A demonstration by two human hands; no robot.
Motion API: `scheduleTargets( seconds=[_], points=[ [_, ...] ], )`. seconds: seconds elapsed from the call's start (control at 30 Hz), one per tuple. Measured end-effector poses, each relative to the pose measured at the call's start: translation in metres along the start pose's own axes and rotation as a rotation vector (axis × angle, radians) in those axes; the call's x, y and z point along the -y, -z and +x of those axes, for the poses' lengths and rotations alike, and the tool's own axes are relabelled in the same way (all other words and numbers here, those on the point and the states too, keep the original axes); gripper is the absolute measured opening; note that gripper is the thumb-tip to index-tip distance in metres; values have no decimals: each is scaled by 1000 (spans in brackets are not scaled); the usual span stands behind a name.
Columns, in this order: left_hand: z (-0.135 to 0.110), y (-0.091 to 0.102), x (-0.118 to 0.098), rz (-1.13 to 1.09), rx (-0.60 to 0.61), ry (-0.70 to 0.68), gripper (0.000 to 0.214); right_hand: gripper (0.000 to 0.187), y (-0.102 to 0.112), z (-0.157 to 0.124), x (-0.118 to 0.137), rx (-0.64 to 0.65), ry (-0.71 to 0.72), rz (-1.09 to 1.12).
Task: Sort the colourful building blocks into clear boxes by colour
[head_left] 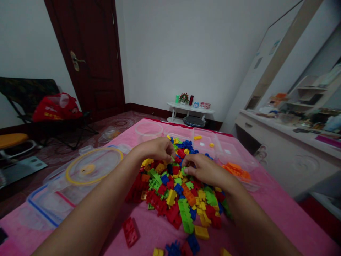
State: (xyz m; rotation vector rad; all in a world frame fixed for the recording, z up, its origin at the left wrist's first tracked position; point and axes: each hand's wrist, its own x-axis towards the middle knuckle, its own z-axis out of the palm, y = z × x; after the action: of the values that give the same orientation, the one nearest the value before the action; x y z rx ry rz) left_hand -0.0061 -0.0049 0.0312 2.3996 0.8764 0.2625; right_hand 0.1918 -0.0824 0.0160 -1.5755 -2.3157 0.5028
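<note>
A heap of toy building blocks (172,197) in red, green, yellow, blue and orange lies on the pink tablecloth (266,217). Over its far part, my left hand (161,149) is closed in a pinch, with a sliver of a green block (173,158) at the fingertips. Just to the right, my right hand (199,168) pinches another small green block (183,171) between thumb and fingers. The hands are close together but apart. Nearer to me, a red block (130,232) and a yellow block (201,232) lie at the heap's edge.
Behind the heap stand a round clear tub (148,128) and a clear box (205,137) with yellow blocks. Orange blocks (236,171) fill part of a box at right. Clear lids, one rimmed yellow (119,158), another rimmed blue (39,209), lie at left.
</note>
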Motion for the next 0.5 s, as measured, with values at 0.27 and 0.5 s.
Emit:
scheduleTargets(
  seconds=[0.27, 0.5],
  points=[
    [3, 5, -19, -464, -325, -235, 29, 22, -8, 15, 2, -191, -175, 1265],
    [4, -16, -49, -317, -359, -318, 21, 19, 8, 11, -4, -337, -202, 1549]
  ],
)
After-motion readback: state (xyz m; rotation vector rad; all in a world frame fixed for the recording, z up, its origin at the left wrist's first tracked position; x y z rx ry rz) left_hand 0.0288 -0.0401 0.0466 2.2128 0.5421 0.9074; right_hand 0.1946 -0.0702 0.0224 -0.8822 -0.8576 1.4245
